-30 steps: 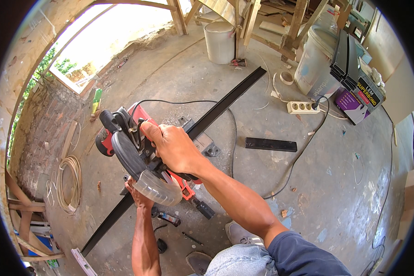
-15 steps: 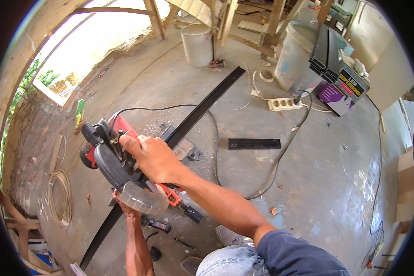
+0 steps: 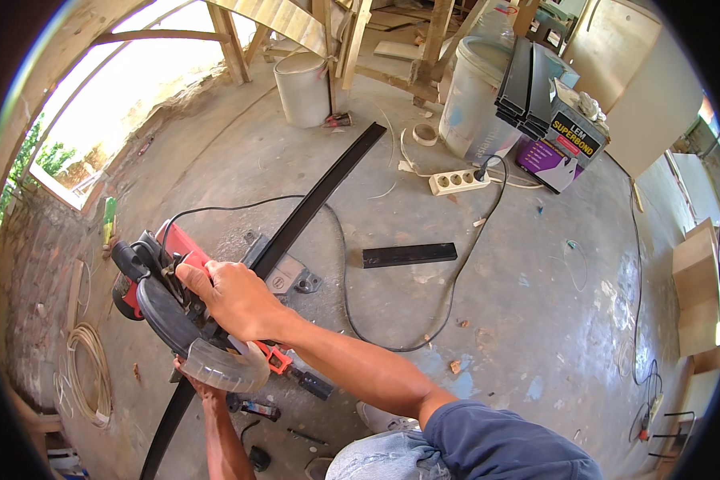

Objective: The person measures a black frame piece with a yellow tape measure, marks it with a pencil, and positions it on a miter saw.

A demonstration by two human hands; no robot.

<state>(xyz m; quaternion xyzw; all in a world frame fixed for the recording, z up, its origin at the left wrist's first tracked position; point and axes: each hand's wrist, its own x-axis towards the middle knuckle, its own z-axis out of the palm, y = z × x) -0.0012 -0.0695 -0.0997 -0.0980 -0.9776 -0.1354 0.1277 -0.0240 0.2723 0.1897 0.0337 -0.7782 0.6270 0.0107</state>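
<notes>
My right hand [image 3: 230,298] grips the handle on top of a red and black chop saw [image 3: 162,294] that sits on the concrete floor at the lower left. A long black metal bar [image 3: 312,204] runs through the saw's base, from the far middle down to the lower left. My left hand [image 3: 202,390] reaches under the saw's clear blade guard [image 3: 222,366] and holds the bar just in front of it. The saw's black cord [image 3: 344,264] loops across the floor toward a white power strip [image 3: 458,182].
A short black offcut [image 3: 410,254] lies on the floor right of the saw. Behind stand a white bucket [image 3: 304,88], a large pale drum [image 3: 476,100] with black bars stacked on a purple box [image 3: 564,144], and wooden frames. A cable coil [image 3: 84,372] lies at the left wall.
The saw and both hands sit lower and further left in the picture, as my head has shifted. Both hands keep the same hold.
</notes>
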